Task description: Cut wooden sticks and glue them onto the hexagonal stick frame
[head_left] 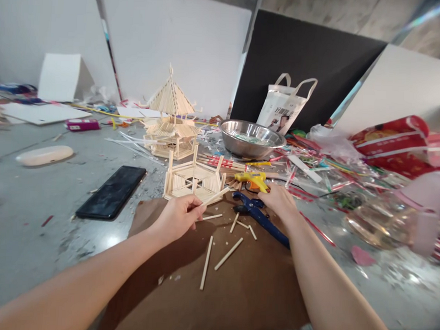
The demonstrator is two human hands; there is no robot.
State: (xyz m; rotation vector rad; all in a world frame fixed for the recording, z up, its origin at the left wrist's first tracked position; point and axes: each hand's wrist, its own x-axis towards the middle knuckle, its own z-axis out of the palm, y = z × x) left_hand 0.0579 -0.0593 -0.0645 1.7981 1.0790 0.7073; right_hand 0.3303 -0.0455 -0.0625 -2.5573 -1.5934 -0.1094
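Note:
A short wooden stick (215, 196) is pinched between the thumb and fingers of my left hand (182, 213). Just behind it stands a six-sided wooden stick frame (180, 179) with short upright posts. My right hand (277, 200) is closed around the handle of a yellow glue gun (251, 177), whose nozzle points left toward the frame. Below the glue gun lie blue-handled cutters (263, 220), close to my right wrist. Several cut stick pieces (229, 253) are scattered over the brown board (258, 293).
Behind the frame stands a wooden stick pagoda model (172, 119). A metal bowl (252, 142) and a white tote bag (282, 109) are at the back. On the left lie a black phone (111, 192) and a white oval case (44, 155). A pink-lidded clear jug (381, 223) is at right.

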